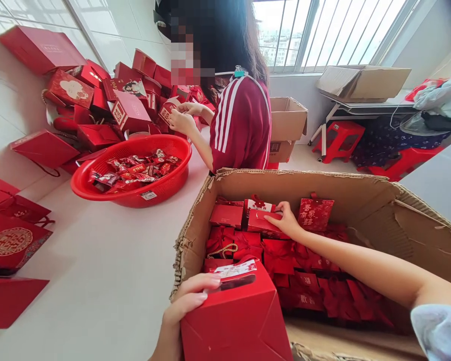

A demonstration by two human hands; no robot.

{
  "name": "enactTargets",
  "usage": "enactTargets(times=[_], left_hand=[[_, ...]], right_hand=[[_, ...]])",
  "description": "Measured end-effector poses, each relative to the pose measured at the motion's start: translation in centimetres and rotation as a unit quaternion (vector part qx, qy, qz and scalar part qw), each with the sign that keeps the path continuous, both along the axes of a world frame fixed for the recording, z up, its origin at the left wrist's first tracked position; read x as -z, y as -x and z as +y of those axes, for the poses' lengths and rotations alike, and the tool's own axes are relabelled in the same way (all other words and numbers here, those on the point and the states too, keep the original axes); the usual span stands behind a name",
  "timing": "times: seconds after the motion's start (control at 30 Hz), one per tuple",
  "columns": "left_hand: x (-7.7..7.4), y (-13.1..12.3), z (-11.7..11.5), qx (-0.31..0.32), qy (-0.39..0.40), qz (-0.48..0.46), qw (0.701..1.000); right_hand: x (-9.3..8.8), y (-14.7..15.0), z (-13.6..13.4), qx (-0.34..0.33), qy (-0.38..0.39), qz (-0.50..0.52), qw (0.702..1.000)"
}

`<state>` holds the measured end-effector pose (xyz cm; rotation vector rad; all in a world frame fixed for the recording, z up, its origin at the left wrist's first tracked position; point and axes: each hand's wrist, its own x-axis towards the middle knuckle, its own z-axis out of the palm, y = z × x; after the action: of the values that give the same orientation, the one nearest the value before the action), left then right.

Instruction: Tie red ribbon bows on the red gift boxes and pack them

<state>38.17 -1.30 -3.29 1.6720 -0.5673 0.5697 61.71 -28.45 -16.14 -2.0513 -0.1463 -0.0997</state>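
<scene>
My left hand grips the left edge of a red gift box with an open slot in its top, held at the near rim of a big cardboard carton. My right hand reaches into the carton, fingers closed on a small red box at the far side. Several small red boxes and packets fill the carton's floor. Another small red box leans against the far wall.
A person in a red striped shirt stands across the white table, handling a small red box. A red basket of wrapped sweets sits beside them. Red gift boxes and bags pile at the far left. Cardboard boxes and red stools stand behind.
</scene>
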Motion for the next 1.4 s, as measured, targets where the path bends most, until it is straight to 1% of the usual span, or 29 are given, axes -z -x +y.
enactTargets(times=[0.07,0.2,0.37,0.47,0.6,0.77,0.9,1.0,1.17,1.27,1.4], left_hand=[[-0.1,-0.1,0.0,0.001,0.0,0.001,1.0],[-0.1,-0.1,0.1,0.007,0.0,0.003,1.0],[0.1,-0.1,0.2,0.004,-0.01,-0.006,1.0],[0.1,-0.1,0.2,0.001,-0.018,-0.01,1.0],[0.1,-0.1,0.2,-0.004,-0.017,-0.005,1.0],[0.1,-0.1,0.1,0.002,-0.003,0.004,1.0],[0.0,-0.1,0.1,-0.003,0.0,-0.004,1.0],[0.1,-0.1,0.1,0.0,0.005,0.006,1.0],[0.4,-0.1,0.2,0.008,-0.008,0.0,1.0],[0.4,0.0,0.2,0.01,-0.008,0.001,1.0],[0.5,0.1,0.2,0.009,-0.015,0.002,1.0]], right_hand=[[0.0,-0.2,-0.3,0.011,-0.012,0.025,1.0],[-0.4,-0.1,-0.4,0.012,-0.031,0.073,0.997],[-0.2,-0.2,1.0,-0.006,-0.115,0.151,0.982],[0.0,-1.0,2.0,-0.01,-0.154,0.178,0.972],[-0.4,-2.6,2.4,-0.004,-0.171,0.206,0.963],[-0.8,-4.2,2.9,0.028,-0.165,0.221,0.961],[-1.0,-4.6,3.0,0.054,-0.132,0.253,0.957],[-1.6,-4.6,2.0,0.061,-0.101,0.3,0.947],[-3.3,-3.9,-0.8,0.066,-0.058,0.377,0.922],[-3.8,-2.8,-1.3,0.04,-0.046,0.406,0.912],[-3.6,-1.2,-0.2,-0.032,-0.047,0.436,0.898]])
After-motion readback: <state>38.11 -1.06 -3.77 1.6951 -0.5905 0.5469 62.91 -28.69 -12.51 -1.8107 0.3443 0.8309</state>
